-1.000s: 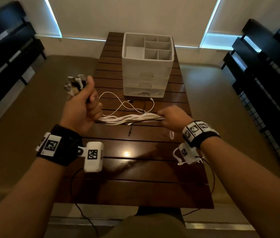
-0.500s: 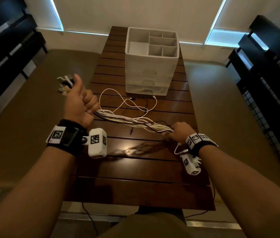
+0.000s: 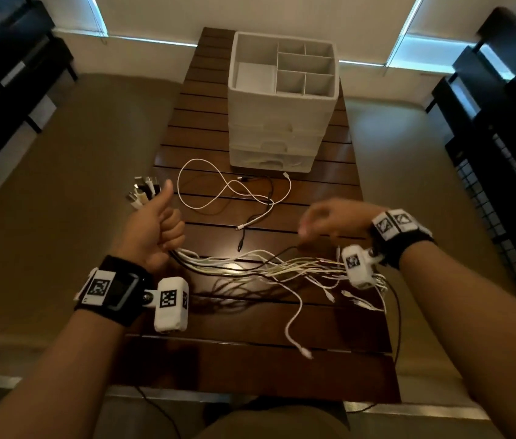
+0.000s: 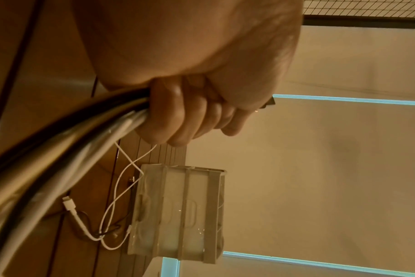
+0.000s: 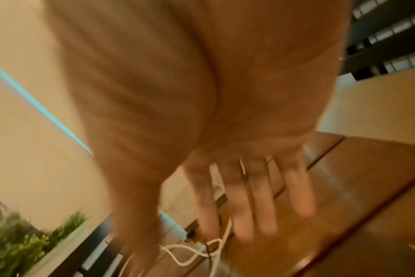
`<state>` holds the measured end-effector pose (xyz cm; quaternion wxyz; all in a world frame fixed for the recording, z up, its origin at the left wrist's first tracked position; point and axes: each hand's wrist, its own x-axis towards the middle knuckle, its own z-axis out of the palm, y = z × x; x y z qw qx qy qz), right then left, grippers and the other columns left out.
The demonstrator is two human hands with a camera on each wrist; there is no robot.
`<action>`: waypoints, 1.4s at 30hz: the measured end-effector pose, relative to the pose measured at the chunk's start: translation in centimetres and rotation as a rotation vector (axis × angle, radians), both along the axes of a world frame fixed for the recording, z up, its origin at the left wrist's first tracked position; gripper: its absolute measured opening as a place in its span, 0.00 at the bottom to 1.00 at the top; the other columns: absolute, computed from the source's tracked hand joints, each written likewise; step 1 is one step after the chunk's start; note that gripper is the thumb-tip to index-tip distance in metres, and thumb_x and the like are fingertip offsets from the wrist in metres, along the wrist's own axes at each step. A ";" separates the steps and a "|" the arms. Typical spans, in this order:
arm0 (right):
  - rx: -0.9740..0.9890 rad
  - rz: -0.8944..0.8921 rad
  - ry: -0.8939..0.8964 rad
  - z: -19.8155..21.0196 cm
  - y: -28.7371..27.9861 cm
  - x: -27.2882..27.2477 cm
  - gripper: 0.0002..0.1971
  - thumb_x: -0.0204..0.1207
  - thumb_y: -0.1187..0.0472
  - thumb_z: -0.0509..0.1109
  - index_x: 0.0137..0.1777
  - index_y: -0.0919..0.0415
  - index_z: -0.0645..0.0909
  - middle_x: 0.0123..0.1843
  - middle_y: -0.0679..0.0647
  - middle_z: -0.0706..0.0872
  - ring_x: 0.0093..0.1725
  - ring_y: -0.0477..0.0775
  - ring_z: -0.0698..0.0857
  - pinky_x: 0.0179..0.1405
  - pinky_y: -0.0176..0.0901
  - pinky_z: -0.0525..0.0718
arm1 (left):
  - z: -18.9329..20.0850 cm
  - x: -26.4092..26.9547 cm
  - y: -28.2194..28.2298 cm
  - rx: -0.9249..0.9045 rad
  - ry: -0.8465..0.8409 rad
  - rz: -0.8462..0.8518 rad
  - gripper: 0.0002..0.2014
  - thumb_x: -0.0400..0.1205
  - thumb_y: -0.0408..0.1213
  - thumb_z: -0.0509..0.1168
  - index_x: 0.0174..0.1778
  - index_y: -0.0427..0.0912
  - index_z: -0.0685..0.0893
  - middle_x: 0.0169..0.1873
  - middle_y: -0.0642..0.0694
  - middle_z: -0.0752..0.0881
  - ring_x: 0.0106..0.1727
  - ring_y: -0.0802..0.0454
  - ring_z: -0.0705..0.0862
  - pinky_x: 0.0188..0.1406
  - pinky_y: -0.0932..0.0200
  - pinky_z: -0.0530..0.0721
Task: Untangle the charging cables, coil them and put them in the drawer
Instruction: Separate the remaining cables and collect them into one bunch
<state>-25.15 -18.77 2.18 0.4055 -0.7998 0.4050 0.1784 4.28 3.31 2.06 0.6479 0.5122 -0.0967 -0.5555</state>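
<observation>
Wooden slatted surface [image 3: 250, 369] with the cable bundle [image 3: 260, 264] fanned across it, plug ends sticking out past the left hand [image 3: 150, 231], which is fisted round it (thumb up). Right hand [image 3: 332, 221] hovers above with fingers spread, holding nothing. Two loose cables [image 3: 234, 194] lie in front of the white drawer unit [image 3: 282, 103].

Fanned cable bundle [image 3: 263, 267] across table [image 3: 250, 369]
</observation>
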 end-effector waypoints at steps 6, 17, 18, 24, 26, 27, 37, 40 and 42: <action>-0.404 -0.320 -0.238 -3.2 -2.8 8.1 0.12 0.84 0.52 0.72 0.54 0.61 0.91 0.50 0.57 0.93 0.50 0.58 0.91 0.59 0.57 0.90 | -0.8 -1.7 0.1 0.074 -0.048 -0.024 0.33 0.88 0.58 0.64 0.18 0.51 0.63 0.18 0.53 0.57 0.16 0.57 0.55 0.18 0.60 0.47; -0.345 -0.630 -0.328 -8.4 -2.5 13.7 0.09 0.84 0.55 0.71 0.51 0.62 0.85 0.55 0.59 0.89 0.57 0.61 0.87 0.53 0.48 0.84 | -0.8 -3.5 -1.9 0.066 -0.127 0.019 0.29 0.86 0.58 0.66 0.25 0.47 0.67 0.20 0.51 0.58 0.17 0.56 0.56 0.15 0.65 0.54; -0.328 -0.670 -0.466 -7.6 -1.9 13.4 0.08 0.84 0.56 0.72 0.51 0.61 0.85 0.52 0.56 0.89 0.53 0.56 0.87 0.52 0.49 0.84 | -0.8 -3.6 -2.2 0.056 -0.131 0.034 0.27 0.87 0.57 0.66 0.26 0.45 0.71 0.19 0.51 0.59 0.16 0.57 0.56 0.15 0.65 0.54; -0.425 -0.378 -0.854 -1.3 4.4 11.2 0.06 0.81 0.57 0.77 0.46 0.56 0.83 0.48 0.50 0.82 0.45 0.45 0.82 0.45 0.34 0.80 | 1.1 -5.2 -5.7 -0.004 -0.234 0.010 0.23 0.88 0.56 0.67 0.58 0.38 0.93 0.20 0.52 0.61 0.19 0.58 0.57 0.16 0.62 0.54; -0.426 -0.263 -0.884 0.1 6.6 10.1 0.06 0.81 0.60 0.77 0.46 0.58 0.83 0.51 0.50 0.80 0.46 0.42 0.81 0.44 0.30 0.78 | 2.1 -5.8 -6.8 -0.028 -0.254 -0.005 0.25 0.85 0.59 0.69 0.60 0.39 0.93 0.20 0.52 0.62 0.19 0.57 0.58 0.18 0.61 0.54; -0.425 -0.191 -0.885 0.6 7.6 9.6 0.07 0.81 0.61 0.77 0.46 0.58 0.81 0.51 0.50 0.79 0.45 0.41 0.80 0.44 0.29 0.77 | 2.6 -6.0 -7.1 -0.056 -0.259 -0.017 0.25 0.84 0.59 0.70 0.60 0.39 0.93 0.20 0.53 0.64 0.20 0.57 0.58 0.19 0.60 0.54; -0.545 0.027 -0.666 -0.7 12.4 4.6 0.10 0.81 0.59 0.76 0.44 0.51 0.75 0.44 0.46 0.79 0.41 0.51 0.80 0.40 0.56 0.83 | 4.8 -6.6 -6.5 -0.182 -0.306 -0.012 0.18 0.88 0.50 0.69 0.36 0.43 0.84 0.20 0.51 0.65 0.19 0.56 0.58 0.25 0.51 0.52; -0.570 0.052 -0.575 -0.4 12.5 4.3 0.06 0.82 0.47 0.72 0.48 0.47 0.81 0.49 0.42 0.80 0.45 0.44 0.81 0.43 0.53 0.86 | 5.2 -6.9 -5.9 -0.172 -0.328 -0.064 0.21 0.89 0.50 0.69 0.32 0.44 0.79 0.22 0.48 0.63 0.20 0.54 0.58 0.25 0.52 0.53; -0.537 -0.016 -0.593 0.8 12.1 4.3 0.09 0.82 0.43 0.70 0.51 0.46 0.85 0.56 0.40 0.78 0.46 0.40 0.82 0.45 0.42 0.86 | 5.3 -7.0 -5.5 -0.145 -0.358 -0.113 0.22 0.89 0.50 0.69 0.31 0.45 0.76 0.22 0.49 0.64 0.20 0.55 0.59 0.23 0.56 0.55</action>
